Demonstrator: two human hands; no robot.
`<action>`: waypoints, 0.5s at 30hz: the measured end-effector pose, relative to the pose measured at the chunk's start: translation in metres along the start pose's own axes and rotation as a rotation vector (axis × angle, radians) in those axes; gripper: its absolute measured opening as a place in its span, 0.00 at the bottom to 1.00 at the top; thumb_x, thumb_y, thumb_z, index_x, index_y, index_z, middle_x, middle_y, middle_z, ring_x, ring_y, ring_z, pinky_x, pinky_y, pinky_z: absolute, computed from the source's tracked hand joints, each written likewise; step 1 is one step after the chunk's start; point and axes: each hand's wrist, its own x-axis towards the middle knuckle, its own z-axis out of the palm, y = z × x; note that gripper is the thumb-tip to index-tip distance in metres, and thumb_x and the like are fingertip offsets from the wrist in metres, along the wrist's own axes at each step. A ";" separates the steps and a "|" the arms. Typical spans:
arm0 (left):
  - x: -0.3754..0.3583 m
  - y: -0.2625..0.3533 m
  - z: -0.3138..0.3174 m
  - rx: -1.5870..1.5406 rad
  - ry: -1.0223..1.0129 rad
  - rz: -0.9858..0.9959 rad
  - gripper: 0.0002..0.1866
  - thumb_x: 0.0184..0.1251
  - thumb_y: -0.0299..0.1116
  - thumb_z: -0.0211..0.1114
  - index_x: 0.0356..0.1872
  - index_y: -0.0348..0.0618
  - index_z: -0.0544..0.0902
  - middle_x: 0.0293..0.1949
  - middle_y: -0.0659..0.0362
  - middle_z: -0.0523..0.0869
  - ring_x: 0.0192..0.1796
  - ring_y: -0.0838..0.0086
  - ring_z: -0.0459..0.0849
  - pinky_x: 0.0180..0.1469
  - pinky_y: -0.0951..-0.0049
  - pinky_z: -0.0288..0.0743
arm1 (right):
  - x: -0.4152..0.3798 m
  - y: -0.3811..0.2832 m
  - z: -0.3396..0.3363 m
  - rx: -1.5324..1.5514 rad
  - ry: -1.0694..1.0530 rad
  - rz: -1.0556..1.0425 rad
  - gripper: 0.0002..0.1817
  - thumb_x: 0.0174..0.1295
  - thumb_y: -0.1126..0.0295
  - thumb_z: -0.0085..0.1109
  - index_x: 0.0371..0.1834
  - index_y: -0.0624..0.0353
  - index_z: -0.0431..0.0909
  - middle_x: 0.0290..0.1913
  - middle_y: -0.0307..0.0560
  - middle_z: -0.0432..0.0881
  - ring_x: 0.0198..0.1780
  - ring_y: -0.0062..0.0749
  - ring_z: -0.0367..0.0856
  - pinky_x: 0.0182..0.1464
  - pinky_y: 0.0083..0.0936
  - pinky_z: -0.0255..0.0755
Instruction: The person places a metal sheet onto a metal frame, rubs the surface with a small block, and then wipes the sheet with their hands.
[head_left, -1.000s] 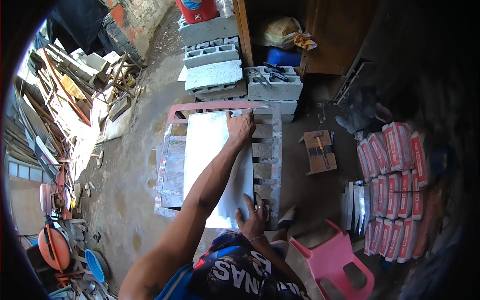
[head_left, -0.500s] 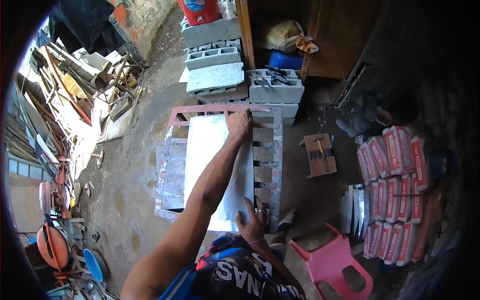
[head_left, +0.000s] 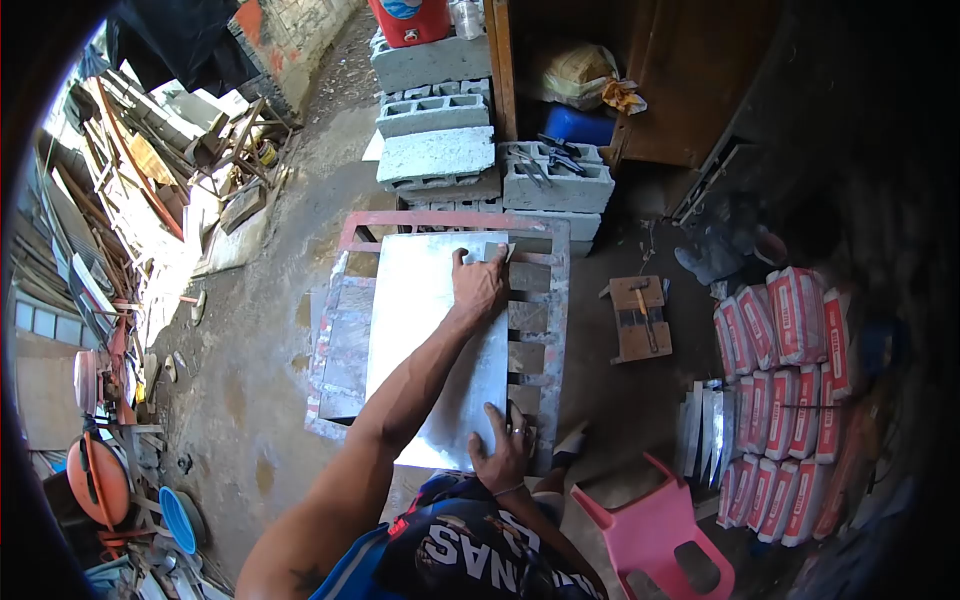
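Observation:
A shiny metal sheet lies lengthwise on a paint-worn metal grille with pink and grey bars. My left hand is at the sheet's far right corner, with its fingers bent. A small flat grey piece shows at the fingertips; its kind is too small to make out. Close to my body, my right hand grips the sheet's near right edge, thumb on top and the other fingers over the side. A ring and a bracelet are on it. The undersides of the fingers are hidden.
Hollow concrete blocks are stacked beyond the grille, with pliers on top. Right of it are a hammer on a small wooden stool, a pink chair and stacked red-and-white bags. Scrap wood fills the left side.
My left hand has drawn slightly back from the grille's far bar, and the small grey piece now shows at its fingers. My right hand stays at the near edge.

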 end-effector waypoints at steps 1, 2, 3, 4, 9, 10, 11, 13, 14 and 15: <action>-0.008 -0.002 -0.011 0.010 -0.035 0.033 0.22 0.81 0.45 0.48 0.67 0.53 0.81 0.22 0.44 0.86 0.28 0.55 0.89 0.69 0.49 0.60 | 0.002 0.001 0.001 0.001 -0.003 0.003 0.32 0.61 0.59 0.66 0.70 0.52 0.76 0.65 0.64 0.71 0.64 0.60 0.72 0.67 0.52 0.64; -0.002 -0.009 -0.014 0.000 -0.035 -0.026 0.22 0.81 0.44 0.48 0.67 0.53 0.81 0.22 0.45 0.87 0.28 0.55 0.89 0.70 0.49 0.59 | 0.001 0.001 0.001 0.007 0.004 0.001 0.32 0.61 0.59 0.66 0.70 0.52 0.76 0.65 0.64 0.71 0.64 0.60 0.72 0.67 0.52 0.65; 0.011 -0.018 -0.021 -0.008 -0.029 -0.089 0.22 0.80 0.43 0.48 0.67 0.53 0.80 0.23 0.45 0.87 0.28 0.56 0.89 0.70 0.49 0.59 | 0.001 0.000 0.001 0.015 0.011 -0.008 0.32 0.60 0.60 0.67 0.70 0.52 0.76 0.66 0.64 0.71 0.64 0.60 0.72 0.67 0.53 0.65; 0.023 -0.029 -0.019 0.000 0.000 -0.173 0.22 0.79 0.42 0.49 0.68 0.52 0.80 0.23 0.46 0.87 0.28 0.56 0.89 0.69 0.49 0.59 | -0.001 0.001 0.002 0.030 -0.026 0.029 0.33 0.60 0.61 0.67 0.71 0.53 0.75 0.66 0.65 0.71 0.65 0.62 0.72 0.67 0.53 0.65; -0.012 -0.020 0.002 0.053 -0.007 0.002 0.24 0.76 0.39 0.49 0.71 0.54 0.77 0.21 0.48 0.87 0.27 0.59 0.89 0.73 0.49 0.56 | -0.001 0.002 0.003 0.017 -0.025 0.003 0.34 0.60 0.61 0.67 0.71 0.54 0.74 0.67 0.67 0.70 0.65 0.63 0.71 0.68 0.55 0.64; -0.026 -0.017 -0.010 0.045 -0.083 0.022 0.24 0.77 0.41 0.50 0.72 0.56 0.75 0.22 0.48 0.87 0.30 0.58 0.89 0.73 0.50 0.56 | -0.001 0.003 0.002 0.018 -0.026 0.000 0.34 0.60 0.60 0.66 0.71 0.54 0.74 0.67 0.67 0.70 0.65 0.63 0.71 0.68 0.55 0.64; -0.034 -0.018 -0.022 0.035 -0.159 0.040 0.25 0.79 0.43 0.50 0.73 0.59 0.74 0.22 0.47 0.87 0.32 0.57 0.89 0.73 0.51 0.55 | -0.001 0.003 0.002 0.017 -0.029 -0.005 0.34 0.60 0.60 0.66 0.71 0.54 0.74 0.67 0.67 0.70 0.65 0.63 0.71 0.68 0.55 0.64; -0.016 -0.037 -0.034 0.093 -0.185 -0.052 0.24 0.80 0.45 0.50 0.73 0.60 0.75 0.22 0.48 0.86 0.31 0.60 0.89 0.73 0.49 0.54 | -0.003 0.002 -0.001 0.016 -0.038 0.004 0.34 0.60 0.59 0.66 0.71 0.54 0.74 0.67 0.67 0.70 0.65 0.63 0.72 0.68 0.55 0.64; -0.002 -0.049 -0.038 0.082 -0.129 -0.135 0.23 0.79 0.44 0.50 0.71 0.58 0.77 0.21 0.49 0.86 0.30 0.60 0.89 0.73 0.49 0.55 | -0.001 0.001 0.000 0.012 -0.031 0.008 0.34 0.60 0.59 0.66 0.71 0.55 0.74 0.67 0.68 0.70 0.64 0.63 0.72 0.67 0.54 0.65; 0.011 -0.062 -0.038 0.069 -0.076 -0.217 0.23 0.79 0.44 0.51 0.70 0.56 0.78 0.21 0.49 0.85 0.28 0.60 0.88 0.72 0.48 0.56 | -0.001 0.000 0.001 0.014 -0.034 0.004 0.34 0.60 0.59 0.66 0.71 0.55 0.74 0.67 0.68 0.70 0.64 0.63 0.72 0.67 0.54 0.65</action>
